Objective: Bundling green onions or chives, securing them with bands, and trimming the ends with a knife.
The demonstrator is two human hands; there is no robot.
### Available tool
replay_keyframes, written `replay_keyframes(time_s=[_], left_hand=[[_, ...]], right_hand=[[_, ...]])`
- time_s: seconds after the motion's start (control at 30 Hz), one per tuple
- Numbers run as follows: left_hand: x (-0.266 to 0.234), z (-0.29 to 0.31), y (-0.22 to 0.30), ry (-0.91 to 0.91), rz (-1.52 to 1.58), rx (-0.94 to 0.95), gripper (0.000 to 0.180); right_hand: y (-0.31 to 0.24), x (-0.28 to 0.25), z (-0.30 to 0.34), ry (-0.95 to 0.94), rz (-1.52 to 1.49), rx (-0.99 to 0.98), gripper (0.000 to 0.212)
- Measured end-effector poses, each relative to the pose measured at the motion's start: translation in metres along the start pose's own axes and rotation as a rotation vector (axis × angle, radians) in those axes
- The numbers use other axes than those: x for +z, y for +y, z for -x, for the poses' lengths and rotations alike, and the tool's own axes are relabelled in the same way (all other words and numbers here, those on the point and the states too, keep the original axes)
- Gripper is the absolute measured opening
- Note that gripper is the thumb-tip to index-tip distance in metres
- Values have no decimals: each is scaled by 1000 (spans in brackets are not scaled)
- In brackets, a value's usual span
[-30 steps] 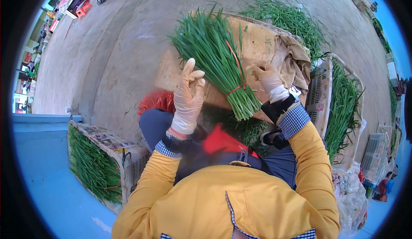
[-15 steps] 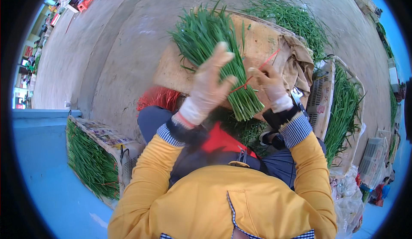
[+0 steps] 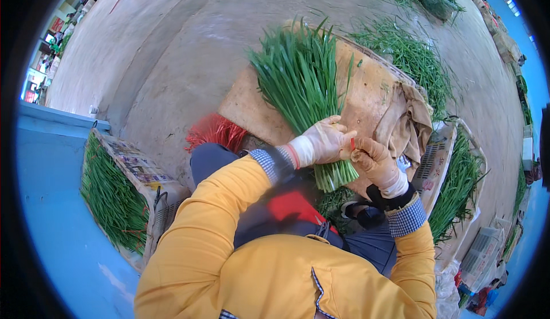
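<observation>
A thick bunch of garlic chives lies on a wooden board, leaves pointing away and cut stem ends toward me. Across the lower stems reaches my left hand in a thin whitish glove, its closed fingertips at a short red tie. From the right, my gloved right hand is closed with thumb and finger on that same tie, beside the bunch. The rest of the tie around the stems is hidden under my left hand.
A brown cloth rests on the board's right side. Loose green leaves lie on the floor beyond. Crates of chives stand left and right. Red ties are heaped by my left knee.
My left hand has come down from above the leaves onto the lower stems, meeting my right hand. The long stretched red tie now shows only as a short bit between the fingers.
</observation>
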State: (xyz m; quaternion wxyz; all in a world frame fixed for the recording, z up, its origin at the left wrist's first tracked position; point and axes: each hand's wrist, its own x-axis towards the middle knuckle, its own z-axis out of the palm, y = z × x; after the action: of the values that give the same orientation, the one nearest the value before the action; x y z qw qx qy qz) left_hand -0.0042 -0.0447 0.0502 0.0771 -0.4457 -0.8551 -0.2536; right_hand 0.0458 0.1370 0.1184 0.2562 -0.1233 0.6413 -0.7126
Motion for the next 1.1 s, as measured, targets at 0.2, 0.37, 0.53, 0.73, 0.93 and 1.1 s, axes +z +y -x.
replay_keyframes(time_s=[0.2,0.37,0.53,0.73,0.93,1.1], left_hand=[[-22,5,6,65,144,-36,37],[-15,4,7,43,148,-72,40],[-20,6,9,-134,86,-137,46],[-77,30,20,568,189,-240,50],[-25,116,31,562,1285,-1137,33],[-15,74,47,457,1452,-1153,42]], right_hand=[[-20,-12,-34,360,21,142,8],[18,-54,-34,470,-378,202,20],[54,-74,-37,506,-541,371,23],[38,-119,18,471,327,484,23],[41,-82,-10,-247,785,-127,43],[17,8,-40,-191,565,427,49]])
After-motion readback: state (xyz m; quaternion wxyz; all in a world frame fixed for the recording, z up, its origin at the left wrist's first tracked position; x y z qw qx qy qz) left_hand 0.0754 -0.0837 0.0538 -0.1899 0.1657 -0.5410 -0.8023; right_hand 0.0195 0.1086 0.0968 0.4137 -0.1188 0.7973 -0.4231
